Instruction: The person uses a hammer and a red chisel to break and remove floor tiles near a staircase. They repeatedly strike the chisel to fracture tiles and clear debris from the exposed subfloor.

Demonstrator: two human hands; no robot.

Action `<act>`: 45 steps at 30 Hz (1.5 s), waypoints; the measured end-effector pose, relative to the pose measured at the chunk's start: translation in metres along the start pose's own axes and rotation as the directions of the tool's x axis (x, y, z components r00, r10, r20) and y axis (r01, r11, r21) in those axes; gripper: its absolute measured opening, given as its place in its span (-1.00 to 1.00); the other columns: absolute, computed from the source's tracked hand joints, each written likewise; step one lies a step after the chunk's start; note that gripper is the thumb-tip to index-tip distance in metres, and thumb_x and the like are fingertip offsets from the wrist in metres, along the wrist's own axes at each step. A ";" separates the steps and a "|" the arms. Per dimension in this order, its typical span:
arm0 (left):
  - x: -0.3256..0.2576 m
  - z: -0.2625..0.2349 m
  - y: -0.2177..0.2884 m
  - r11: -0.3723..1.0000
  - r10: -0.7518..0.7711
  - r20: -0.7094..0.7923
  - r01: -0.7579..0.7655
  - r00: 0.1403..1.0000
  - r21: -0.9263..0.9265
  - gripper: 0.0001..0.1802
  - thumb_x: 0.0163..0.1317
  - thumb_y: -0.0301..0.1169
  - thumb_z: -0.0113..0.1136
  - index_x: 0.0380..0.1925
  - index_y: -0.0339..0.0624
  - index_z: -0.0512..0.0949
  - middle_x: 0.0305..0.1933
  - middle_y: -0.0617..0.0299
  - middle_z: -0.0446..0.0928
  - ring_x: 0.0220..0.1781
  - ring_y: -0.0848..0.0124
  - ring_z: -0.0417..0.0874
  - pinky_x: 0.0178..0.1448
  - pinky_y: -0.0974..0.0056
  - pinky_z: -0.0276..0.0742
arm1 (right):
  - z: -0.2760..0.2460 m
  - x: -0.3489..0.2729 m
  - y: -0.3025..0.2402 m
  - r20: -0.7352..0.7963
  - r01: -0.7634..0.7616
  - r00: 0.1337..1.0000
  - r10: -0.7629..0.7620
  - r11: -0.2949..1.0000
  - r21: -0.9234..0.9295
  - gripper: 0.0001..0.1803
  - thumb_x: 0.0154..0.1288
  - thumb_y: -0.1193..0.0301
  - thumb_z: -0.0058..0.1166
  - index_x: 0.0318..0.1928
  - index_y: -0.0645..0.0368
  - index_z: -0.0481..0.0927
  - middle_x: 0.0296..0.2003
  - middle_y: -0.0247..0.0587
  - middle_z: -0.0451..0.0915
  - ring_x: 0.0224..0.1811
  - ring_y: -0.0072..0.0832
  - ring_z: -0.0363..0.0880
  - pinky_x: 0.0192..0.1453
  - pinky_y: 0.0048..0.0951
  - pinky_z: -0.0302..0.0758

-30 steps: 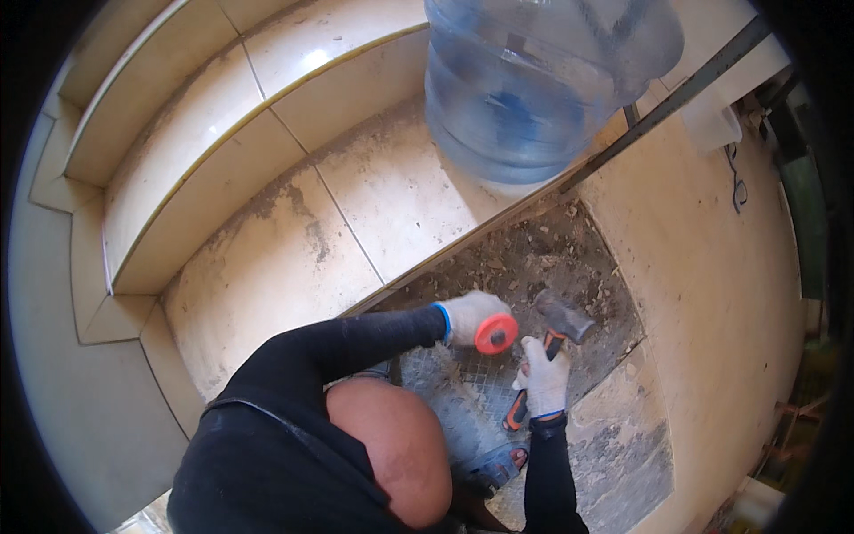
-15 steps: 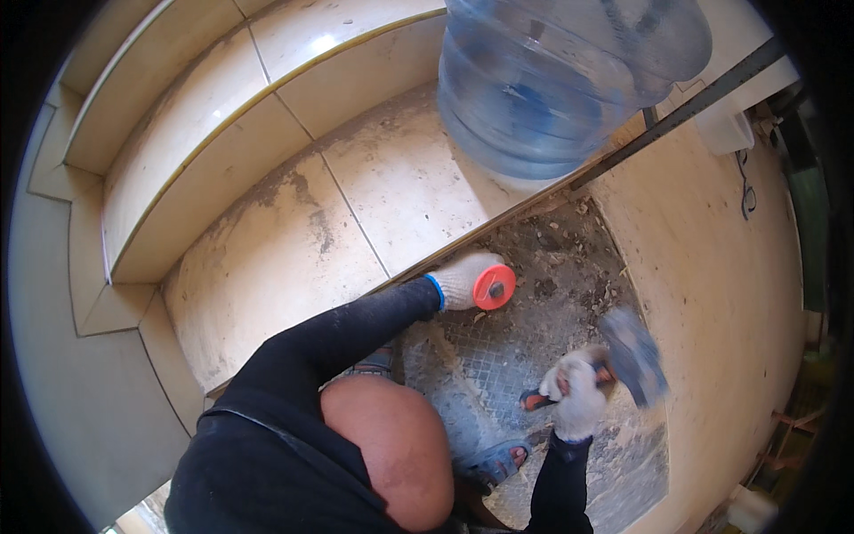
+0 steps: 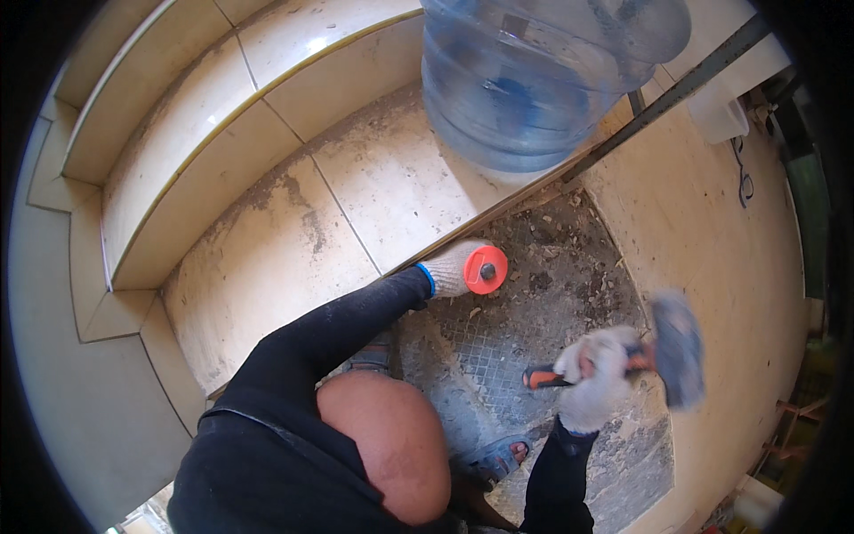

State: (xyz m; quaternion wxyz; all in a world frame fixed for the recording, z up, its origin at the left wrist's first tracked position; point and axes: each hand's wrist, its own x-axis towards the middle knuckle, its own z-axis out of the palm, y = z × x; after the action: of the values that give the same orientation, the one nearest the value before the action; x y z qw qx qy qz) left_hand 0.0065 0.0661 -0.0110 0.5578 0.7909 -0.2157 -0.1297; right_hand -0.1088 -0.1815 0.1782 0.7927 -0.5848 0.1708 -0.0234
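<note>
White-gloved left grip [image 3: 447, 269] closed on chisel [image 3: 487, 271], red guard [image 3: 495, 258] at grip's right edge. Bottle [image 3: 520, 89] beyond this grip, on step [image 3: 382, 200]. Right grip [image 3: 598, 378] closed round hammer [image 3: 639, 359]; butt [image 3: 539, 378] left of grip, blurred head [image 3: 679, 351] right.

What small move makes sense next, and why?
Probably bring the hammer over the red-guarded tool: the right hand holds the hammer well off to the right, while the left hand grips the tool with its metal end exposed.
</note>
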 end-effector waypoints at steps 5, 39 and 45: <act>0.001 -0.004 0.005 0.999 0.015 0.017 -0.015 1.000 -0.048 -0.68 0.33 -0.31 0.52 -0.04 -0.24 0.68 0.03 -0.10 0.74 0.11 0.00 0.77 0.20 0.02 0.69 | -0.003 0.004 0.062 0.180 0.069 0.982 0.052 0.794 -0.604 -0.69 0.51 0.21 0.31 -0.18 0.26 0.73 -0.40 -0.16 0.71 -0.36 -0.18 0.72 -0.16 -0.20 0.67; -0.025 0.022 0.012 0.816 0.048 0.290 -0.205 0.956 0.541 -0.78 0.19 -0.25 0.50 -0.20 0.00 0.73 -0.07 0.12 0.68 0.06 0.02 0.75 0.10 -0.06 0.66 | -0.039 -0.002 0.126 -0.036 -0.350 0.893 0.449 0.641 -0.683 -0.75 0.51 0.35 0.35 -0.31 0.11 0.58 -0.57 -0.43 0.50 -0.66 -0.60 0.47 -0.60 -0.40 0.44; -0.045 0.023 0.030 0.825 -0.047 0.222 -0.088 0.974 0.558 -0.76 0.18 -0.27 0.52 -0.18 -0.04 0.74 -0.03 0.06 0.70 0.06 -0.02 0.74 0.14 -0.07 0.67 | -0.028 -0.012 0.066 -0.080 -0.351 0.926 0.368 0.766 -0.539 -0.74 0.55 0.36 0.33 -0.32 0.12 0.56 -0.57 -0.43 0.47 -0.65 -0.61 0.46 -0.58 -0.42 0.43</act>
State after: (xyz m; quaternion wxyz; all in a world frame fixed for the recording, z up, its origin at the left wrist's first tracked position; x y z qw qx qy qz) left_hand -0.0486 0.0603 0.0073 0.2721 0.8979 -0.3149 -0.1433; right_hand -0.1395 -0.1830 0.1121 0.5858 -0.7421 0.2667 0.1871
